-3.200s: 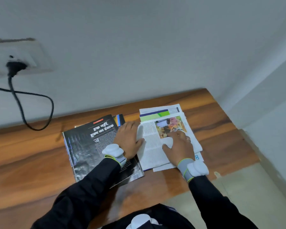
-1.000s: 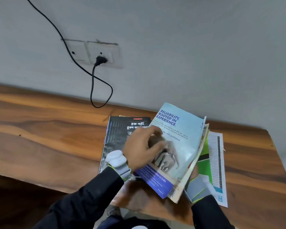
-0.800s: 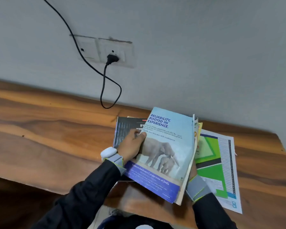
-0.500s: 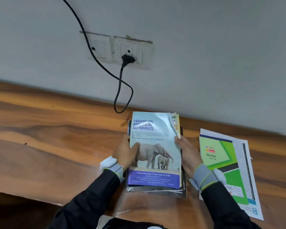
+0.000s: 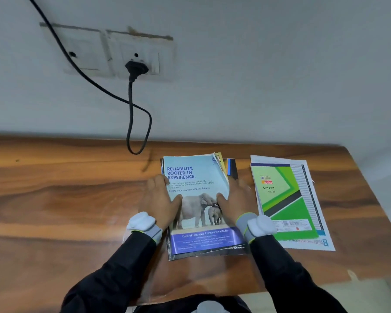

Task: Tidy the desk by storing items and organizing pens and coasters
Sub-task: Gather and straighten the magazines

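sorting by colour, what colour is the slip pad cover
The slip pad cover is green with a black diagonal stripe, head view.

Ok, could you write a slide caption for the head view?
Left hand and right hand press the sides of a magazine stack on the wooden desk, beside a green slip pad.

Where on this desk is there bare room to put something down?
The widest bare patch is the desk left of the magazine stack and left hand. The strip between the stack and the slip pad is crowded by the right hand. Right of the pad only a narrow margin reaches the desk's edge.
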The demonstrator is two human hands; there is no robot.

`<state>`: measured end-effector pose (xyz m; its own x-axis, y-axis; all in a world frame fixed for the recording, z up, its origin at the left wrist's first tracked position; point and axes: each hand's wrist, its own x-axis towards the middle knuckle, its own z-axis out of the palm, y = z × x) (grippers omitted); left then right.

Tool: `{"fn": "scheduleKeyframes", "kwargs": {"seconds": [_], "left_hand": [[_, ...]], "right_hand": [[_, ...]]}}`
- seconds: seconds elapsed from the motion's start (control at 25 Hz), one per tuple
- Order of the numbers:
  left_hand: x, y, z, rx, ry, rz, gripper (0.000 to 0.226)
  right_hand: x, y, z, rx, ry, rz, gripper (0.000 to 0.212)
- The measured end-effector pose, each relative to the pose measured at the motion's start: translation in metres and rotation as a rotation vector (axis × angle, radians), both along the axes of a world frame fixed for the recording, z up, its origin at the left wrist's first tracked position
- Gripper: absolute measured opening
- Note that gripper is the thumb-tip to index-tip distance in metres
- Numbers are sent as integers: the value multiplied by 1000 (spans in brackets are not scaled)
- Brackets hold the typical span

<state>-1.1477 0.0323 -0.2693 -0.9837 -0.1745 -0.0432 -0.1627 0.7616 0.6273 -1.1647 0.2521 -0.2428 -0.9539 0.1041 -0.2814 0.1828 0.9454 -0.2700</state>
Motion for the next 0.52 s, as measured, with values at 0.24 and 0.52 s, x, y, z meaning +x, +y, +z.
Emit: {"fn": "scheduleKeyframes", "kwargs": {"seconds": [0.24, 0.52], "left_hand": [[-5, 50, 28, -260, 128, -188, 45], [0, 159, 29, -127, 80, -665, 50]], "right_hand": [[13, 25, 18, -127, 85, -78, 59], [35, 116, 24, -64, 125, -268, 55]]}}
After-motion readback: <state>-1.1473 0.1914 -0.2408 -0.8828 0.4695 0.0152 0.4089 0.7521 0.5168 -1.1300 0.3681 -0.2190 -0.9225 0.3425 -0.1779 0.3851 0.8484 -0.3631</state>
